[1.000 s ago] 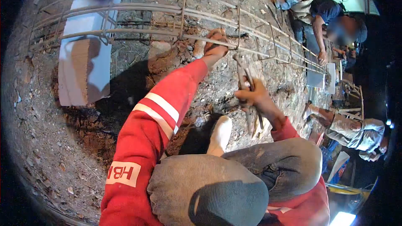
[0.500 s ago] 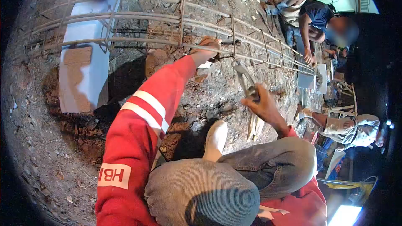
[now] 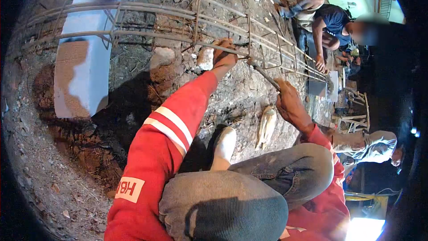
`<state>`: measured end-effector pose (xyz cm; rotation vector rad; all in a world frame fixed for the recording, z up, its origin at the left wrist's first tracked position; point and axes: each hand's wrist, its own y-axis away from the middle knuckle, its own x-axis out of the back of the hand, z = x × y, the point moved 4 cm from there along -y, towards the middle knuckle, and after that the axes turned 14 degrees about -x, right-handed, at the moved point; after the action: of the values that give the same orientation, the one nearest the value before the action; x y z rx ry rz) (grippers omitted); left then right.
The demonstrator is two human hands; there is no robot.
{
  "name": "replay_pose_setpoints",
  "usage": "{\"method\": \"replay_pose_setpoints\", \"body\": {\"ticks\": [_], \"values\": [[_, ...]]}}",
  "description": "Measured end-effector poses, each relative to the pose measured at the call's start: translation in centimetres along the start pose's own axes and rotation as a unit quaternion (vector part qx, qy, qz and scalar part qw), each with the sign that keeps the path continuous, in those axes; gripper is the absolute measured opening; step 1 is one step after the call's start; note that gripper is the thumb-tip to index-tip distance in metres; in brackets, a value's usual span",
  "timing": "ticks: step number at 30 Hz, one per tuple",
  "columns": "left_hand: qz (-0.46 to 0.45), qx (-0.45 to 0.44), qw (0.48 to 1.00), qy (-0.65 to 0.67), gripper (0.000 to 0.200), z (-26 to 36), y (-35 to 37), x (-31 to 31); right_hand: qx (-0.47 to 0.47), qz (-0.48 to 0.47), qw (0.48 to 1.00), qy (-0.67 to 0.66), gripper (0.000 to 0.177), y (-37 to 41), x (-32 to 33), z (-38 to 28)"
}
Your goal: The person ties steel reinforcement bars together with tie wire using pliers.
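Note:
A long cage of steel reinforcing bars (image 3: 156, 35) with square stirrups runs across the top of the head view. My left hand (image 3: 225, 53) is closed around its near bar, beside a joint with a stirrup. In my right hand (image 3: 292, 105) are metal pincers (image 3: 266, 76), gripped by the handles. Their jaws meet the near bar at the joint, just right of my left hand. Whether the jaws hold any wire is too small to tell.
Under the cage's left end lies a white block (image 3: 84, 76). A glove-like pale item (image 3: 266, 127) rests on the rough soil (image 3: 240, 107). One person (image 3: 332, 24) crouches at the cage's far end; another person (image 3: 370, 145) is at the right.
The pincers have turned, so their handles now look edge-on and close together. My right hand has shifted right and slightly up. My left hand stays at the near bar.

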<state>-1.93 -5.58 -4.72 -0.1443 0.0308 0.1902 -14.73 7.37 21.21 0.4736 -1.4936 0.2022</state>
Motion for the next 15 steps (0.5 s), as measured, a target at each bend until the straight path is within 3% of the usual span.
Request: {"method": "replay_pose_setpoints", "body": {"ticks": [2,4,6,8,9,10,11,12,13,14,15], "values": [[0.0,-0.001,1.0,0.016,0.018,-0.5,0.4,0.0,0.004,0.007,1.0,-0.008,0.046,-0.4,1.0,-1.0],[-0.003,-0.001,0.999,0.041,0.019,-0.9,0.7,-0.2,-0.183,-0.111,0.97,0.113,0.041,-0.8,2.5,-2.5],[-0.011,-0.002,0.999,0.05,0.019,-1.2,1.4,-0.4,-0.204,-0.142,0.966,0.075,0.036,-1.7,2.1,-3.4],[-0.015,-0.003,0.999,0.038,0.02,-1.6,1.5,-1.0,-0.348,-0.155,0.925,-0.009,0.026,-1.3,0.6,-3.6],[-0.015,-0.004,0.999,0.03,0.02,-1.6,1.5,-1.4,-0.289,-0.051,0.952,-0.085,0.026,0.2,-4.2,-0.4],[-0.014,-0.005,1.0,0.023,0.021,-1.6,1.4,-1.6,-0.264,0.015,0.957,-0.124,0.027,0.5,-6.3,-1.4],[-0.014,-0.007,1.0,0.016,0.021,-1.7,1.4,-1.8,-0.288,0.071,0.942,-0.157,0.025,0.6,-9.7,-1.5],[-0.016,-0.008,1.0,0.01,0.022,-1.6,1.5,-1.7,-0.287,0.116,0.908,-0.282,0.024,-0.3,-12.0,-2.8],[-0.019,-0.01,1.0,0.005,0.023,-1.6,1.3,-1.6,-0.329,0.107,0.86,-0.375,0.023,-1.1,-16.5,-1.6],[-0.021,-0.012,1.0,0.002,0.023,-1.6,1.1,-1.3,-0.304,0.178,0.867,-0.351,0.025,-1.9,-19.1,-1.6],[-0.022,-0.015,1.0,-0.001,0.024,-1.6,0.9,-0.9,-0.307,0.194,0.841,-0.401,0.027,-1.9,-20.0,-2.0]]}}
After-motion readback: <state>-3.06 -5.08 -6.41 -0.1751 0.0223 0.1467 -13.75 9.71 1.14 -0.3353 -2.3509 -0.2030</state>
